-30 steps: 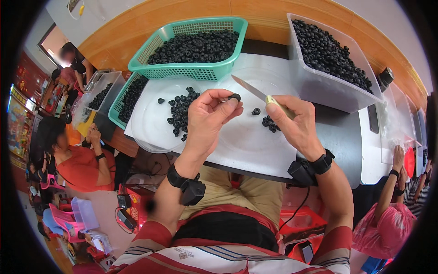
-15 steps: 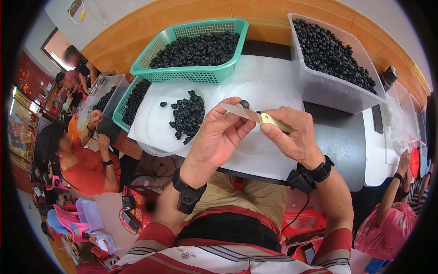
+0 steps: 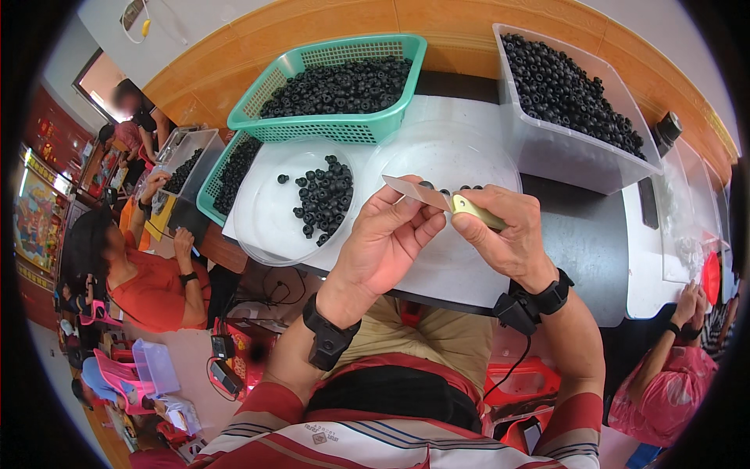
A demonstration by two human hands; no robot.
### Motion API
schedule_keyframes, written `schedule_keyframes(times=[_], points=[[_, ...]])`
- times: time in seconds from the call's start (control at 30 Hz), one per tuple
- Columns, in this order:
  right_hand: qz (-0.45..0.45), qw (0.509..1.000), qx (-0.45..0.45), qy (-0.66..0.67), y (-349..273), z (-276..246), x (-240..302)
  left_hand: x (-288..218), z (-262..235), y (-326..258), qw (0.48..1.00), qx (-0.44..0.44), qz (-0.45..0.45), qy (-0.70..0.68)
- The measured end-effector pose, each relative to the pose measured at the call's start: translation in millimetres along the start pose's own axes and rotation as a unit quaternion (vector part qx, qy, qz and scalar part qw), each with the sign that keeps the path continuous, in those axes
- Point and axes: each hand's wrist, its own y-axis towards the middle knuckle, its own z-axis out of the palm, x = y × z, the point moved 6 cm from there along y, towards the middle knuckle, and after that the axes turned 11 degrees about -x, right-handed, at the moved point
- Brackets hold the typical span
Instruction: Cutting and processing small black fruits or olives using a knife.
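1. left hand (image 3: 379, 242): fingers bent together, apparently pinching one black bushing-like piece (image 3: 426, 185); the contact itself is mostly masked by the blade.
2. held piece: at the left fingertips, above the right clear plate (image 3: 437, 152); only a small part shows past the blade's upper edge.
3. right hand (image 3: 508, 227): wrapped around the pale yellow-green handle of a small knife (image 3: 418, 195), grip closed, thumb along the near side.
4. change, past second: blade, earlier raised apart from the piece, now lies across the left fingers, just beside it; since half a second ago, only a slight shift, the piece less exposed.
5. bearing on the work (judged): knife handling of this single piece appears under way; whether the edge has bitten in cannot be told.
6. left clear plate (image 3: 262, 223): cluster of loose black pieces (image 3: 324, 195), two set apart at upper left; arrangement unchanged.
7. stock on the surface (image 3: 578, 242): green basket (image 3: 320, 129) and translucent bin (image 3: 562, 148), both heaped with similar pieces.
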Motion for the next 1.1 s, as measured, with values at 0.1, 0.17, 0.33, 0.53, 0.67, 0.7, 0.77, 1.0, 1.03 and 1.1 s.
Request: schedule_keyframes(times=[0.1,0.17,0.33,0.53,0.67,0.7,0.77,1.0,1.03,1.1], points=[[-0.004,1.000,0.005,-0.010,1,-2,1,1,0,0,1.000,0.000,0.003,0.004],[-0.006,1.000,0.006,-0.003,1,-2,2,0,0,0,1.000,0.007,0.015,0.019],[0.005,0.999,-0.008,-0.037,0,-3,-3,-3,-3,1,0.999,0.009,0.027,0.036],[0.123,0.988,-0.092,-0.031,2,-25,-19,-5,14,-10,0.996,0.052,0.034,0.060],[0.043,0.998,-0.031,0.019,1,-9,-7,-12,7,-8,0.995,0.000,0.067,0.075],[0.032,0.999,-0.006,0.006,0,-8,-4,-12,8,-8,0.995,-0.001,0.069,0.076],[0.012,1.000,0.019,0.000,-2,-4,-3,-11,8,-8,0.994,-0.013,0.067,0.080],[-0.003,1.000,0.024,-0.011,0,-5,-3,-8,7,-7,0.994,-0.016,0.070,0.083],[-0.005,1.000,0.016,-0.017,0,-6,-4,-8,7,-7,0.993,-0.008,0.071,0.090],[-0.006,1.000,0.007,-0.022,1,-7,-6,-8,9,-8,0.993,0.000,0.072,0.098]])
